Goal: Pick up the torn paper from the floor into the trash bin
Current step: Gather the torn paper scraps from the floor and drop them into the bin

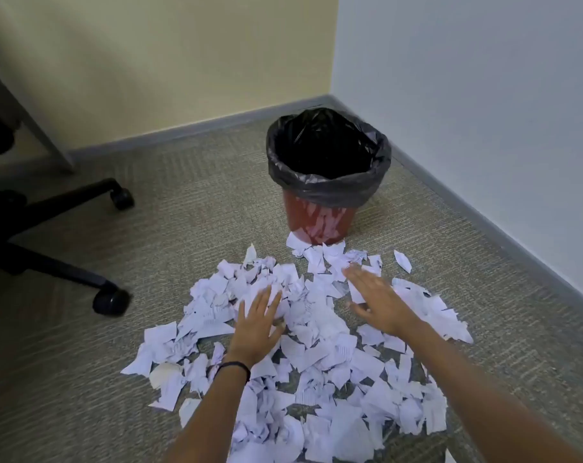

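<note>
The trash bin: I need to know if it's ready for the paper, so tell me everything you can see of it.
The trash bin is a small round reddish-brown bucket that narrows toward its base, with pale streaks on its side. A black plastic liner is folded over the rim. It stands upright and open on the carpet near the room's corner; its inside looks dark, contents unclear. Torn paper lies against its base. Neither hand touches it.

A room corner is shown at twelve o'clock, where a cream wall (170,58) is met by a pale blue-white wall (483,88). Both are edged by a grey baseboard (183,133). The floor is covered by grey-beige ribbed carpet (196,208). At nine o'clock, a black castered chair base (66,235) is seen beside a pale desk panel (33,121).
</note>
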The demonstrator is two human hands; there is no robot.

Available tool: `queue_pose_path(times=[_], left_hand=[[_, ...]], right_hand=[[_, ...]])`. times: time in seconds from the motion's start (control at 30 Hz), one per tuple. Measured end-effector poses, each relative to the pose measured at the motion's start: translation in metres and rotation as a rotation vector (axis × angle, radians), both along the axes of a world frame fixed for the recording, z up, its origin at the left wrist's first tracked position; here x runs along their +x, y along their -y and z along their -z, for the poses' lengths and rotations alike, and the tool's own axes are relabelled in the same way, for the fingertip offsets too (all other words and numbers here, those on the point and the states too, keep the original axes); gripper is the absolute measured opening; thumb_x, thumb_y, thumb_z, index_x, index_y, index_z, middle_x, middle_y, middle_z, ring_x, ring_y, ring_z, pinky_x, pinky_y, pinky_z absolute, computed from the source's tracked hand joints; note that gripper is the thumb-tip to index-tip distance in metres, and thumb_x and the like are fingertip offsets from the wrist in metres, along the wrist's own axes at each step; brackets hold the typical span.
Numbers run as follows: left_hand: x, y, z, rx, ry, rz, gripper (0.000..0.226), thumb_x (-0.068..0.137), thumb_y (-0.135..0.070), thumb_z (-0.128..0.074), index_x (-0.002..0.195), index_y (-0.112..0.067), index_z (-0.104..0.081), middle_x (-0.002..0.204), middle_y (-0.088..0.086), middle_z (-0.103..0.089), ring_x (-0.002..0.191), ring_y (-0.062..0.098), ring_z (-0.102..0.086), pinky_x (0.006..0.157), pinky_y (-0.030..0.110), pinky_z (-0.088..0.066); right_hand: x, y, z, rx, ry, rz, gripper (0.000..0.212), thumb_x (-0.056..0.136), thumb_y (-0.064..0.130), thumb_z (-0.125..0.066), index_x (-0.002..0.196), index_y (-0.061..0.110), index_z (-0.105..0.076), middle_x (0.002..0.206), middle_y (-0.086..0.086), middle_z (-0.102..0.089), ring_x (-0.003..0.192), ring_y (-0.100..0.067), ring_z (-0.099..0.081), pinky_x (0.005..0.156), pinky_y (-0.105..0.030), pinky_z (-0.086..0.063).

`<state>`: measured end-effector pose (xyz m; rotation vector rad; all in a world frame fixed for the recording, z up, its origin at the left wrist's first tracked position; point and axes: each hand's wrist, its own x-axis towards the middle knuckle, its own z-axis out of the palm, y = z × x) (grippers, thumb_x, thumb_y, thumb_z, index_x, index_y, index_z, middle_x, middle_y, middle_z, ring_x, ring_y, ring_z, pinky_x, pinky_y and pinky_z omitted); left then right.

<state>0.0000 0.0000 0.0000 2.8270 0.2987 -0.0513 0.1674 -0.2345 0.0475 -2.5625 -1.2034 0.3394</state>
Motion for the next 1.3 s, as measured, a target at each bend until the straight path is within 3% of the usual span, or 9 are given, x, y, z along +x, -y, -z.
queue_pose_path(times=[0.13,0.23,0.3,0.4,0.57,0.7,0.87,1.13,1.3], left_hand=[[-0.001,0.001,0.023,-0.084,-0.165,-0.080,0.083,0.081,-0.056,-0.027,0.148,-0.029,0.013,0.149,0.009,-0.034,0.131,0.027,-0.047,0.093,0.053,-0.050],[-0.008,-0.002,0.039,-0.034,-0.338,-0.019,0.081,0.091,-0.052,-0.041,0.149,-0.027,0.012,0.160,0.009,-0.002,0.147,0.034,-0.010,0.114,0.051,-0.025],[-0.013,-0.009,0.049,-0.055,-0.405,-0.021,0.082,0.092,-0.046,-0.051,0.150,-0.029,0.005,0.160,0.006,0.007,0.147,0.035,0.001,0.116,0.050,-0.018],[-0.014,-0.017,0.051,-0.096,-0.437,0.015,0.083,0.090,-0.039,-0.057,0.151,-0.030,-0.001,0.159,0.009,-0.003,0.146,0.033,-0.013,0.115,0.047,-0.026],[-0.022,-0.024,0.064,-0.183,-0.480,0.030,0.090,0.088,-0.023,-0.062,0.148,-0.037,0.004,0.147,0.012,-0.035,0.127,0.028,-0.046,0.097,0.037,-0.045],[-0.035,-0.017,0.073,-0.124,-0.462,0.022,0.085,0.091,-0.006,-0.052,0.150,-0.032,0.004,0.158,0.009,-0.013,0.137,0.030,-0.035,0.103,0.038,-0.041],[-0.042,-0.012,0.073,-0.023,-0.498,0.048,0.080,0.092,0.011,-0.034,0.150,-0.032,0.000,0.160,0.007,0.002,0.146,0.033,-0.011,0.113,0.037,-0.030],[-0.052,-0.016,0.049,-0.085,-0.525,0.034,0.079,0.092,0.009,-0.036,0.151,-0.028,0.003,0.157,0.022,-0.006,0.134,0.034,-0.039,0.104,0.037,-0.041],[-0.061,-0.018,0.048,-0.037,-0.538,0.110,0.087,0.090,-0.014,-0.057,0.151,-0.030,0.002,0.156,0.018,0.018,0.124,0.031,-0.048,0.086,0.033,-0.047]], right_hand=[[-0.015,-0.008,0.040,0.005,-0.282,0.019,0.063,0.094,0.032,-0.051,0.148,0.025,-0.019,0.158,-0.002,-0.008,0.146,-0.021,-0.009,0.117,-0.039,-0.021],[-0.031,-0.015,0.074,0.015,-0.465,0.130,0.058,0.092,0.028,-0.056,0.141,0.027,-0.025,0.154,-0.008,-0.018,0.143,-0.024,-0.020,0.111,-0.034,-0.027],[-0.038,-0.020,0.088,-0.057,-0.546,0.132,0.065,0.090,0.027,-0.059,0.144,0.025,-0.023,0.155,-0.012,-0.012,0.143,-0.027,-0.020,0.109,-0.036,-0.028],[-0.043,-0.023,0.103,-0.137,-0.528,0.103,0.066,0.089,0.019,-0.060,0.145,0.025,-0.025,0.154,-0.015,-0.010,0.140,-0.031,-0.027,0.105,-0.034,-0.032],[-0.051,-0.023,0.113,-0.102,-0.504,0.169,0.045,0.086,0.004,-0.060,0.129,0.006,-0.050,0.135,-0.017,-0.045,0.130,-0.027,-0.039,0.101,-0.022,-0.028],[-0.053,-0.015,0.103,-0.039,-0.467,0.222,0.025,0.083,-0.003,-0.061,0.107,0.003,-0.063,0.109,-0.011,-0.056,0.117,-0.029,-0.050,0.082,-0.015,-0.030],[-0.042,-0.009,0.049,0.018,-0.363,0.222,0.022,0.080,-0.002,-0.067,0.101,0.000,-0.068,0.112,-0.017,-0.063,0.109,-0.028,-0.057,0.087,-0.019,-0.036],[-0.029,-0.006,-0.087,0.079,-0.145,0.172,0.023,0.080,0.006,-0.070,0.103,0.008,-0.070,0.112,-0.006,-0.066,0.101,-0.017,-0.059,0.085,-0.020,-0.040],[-0.014,-0.014,-0.133,0.285,-0.137,0.262,0.024,0.079,0.006,-0.072,0.103,0.009,-0.071,0.110,-0.002,-0.065,0.098,-0.015,-0.057,0.085,-0.023,-0.041]])
